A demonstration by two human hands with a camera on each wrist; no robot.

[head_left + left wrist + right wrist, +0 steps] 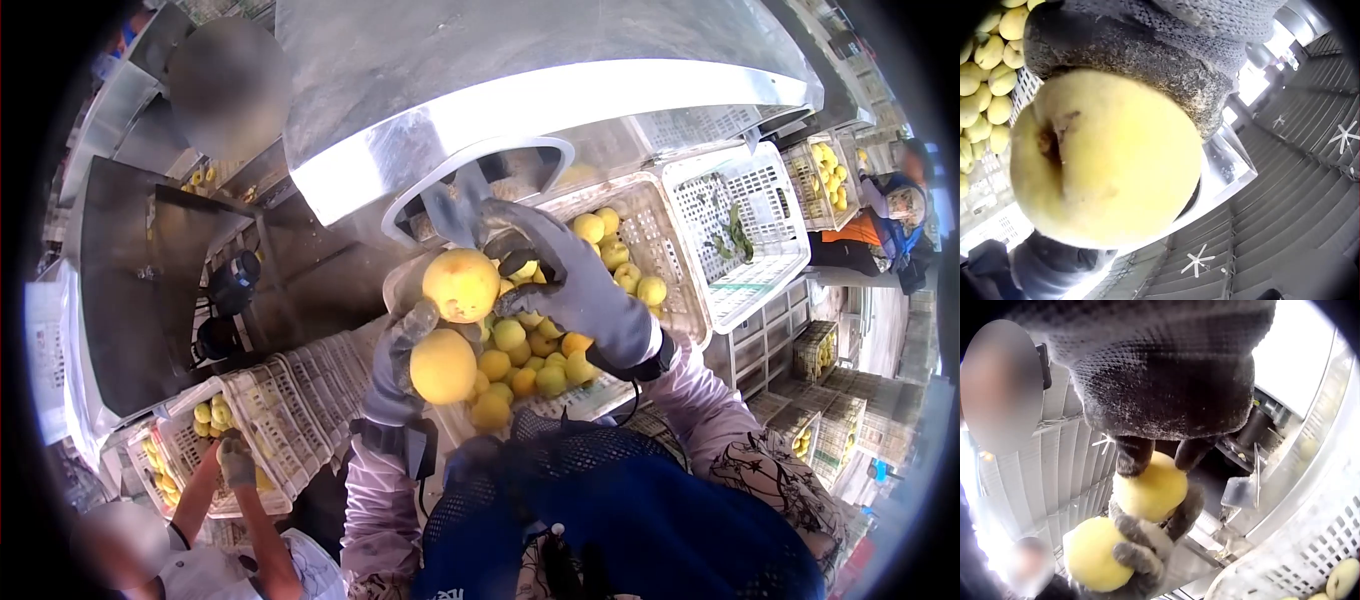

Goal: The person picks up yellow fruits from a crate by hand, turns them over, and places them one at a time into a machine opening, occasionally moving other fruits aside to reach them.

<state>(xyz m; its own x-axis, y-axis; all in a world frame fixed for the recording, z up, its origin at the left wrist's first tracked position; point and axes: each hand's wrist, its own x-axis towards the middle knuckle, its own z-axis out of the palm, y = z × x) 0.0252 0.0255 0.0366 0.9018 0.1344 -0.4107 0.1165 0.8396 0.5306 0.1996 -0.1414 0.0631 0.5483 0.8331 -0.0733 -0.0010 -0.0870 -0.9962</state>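
Nearly spherical fruit (1110, 165), rough gloved fingers (1129, 56)

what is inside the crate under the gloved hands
Many yellow and greenish fruits lie in the crate. The left hand, right hand and two raised fruits hide part of it. Whatever lies beneath its top layer cannot be seen.

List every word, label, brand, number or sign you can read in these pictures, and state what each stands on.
No text can be read in any of the three views.
White lettering on the camera wearer's dark blue cloth garment, at the bottom edge of the head view: too small and cut off to read.
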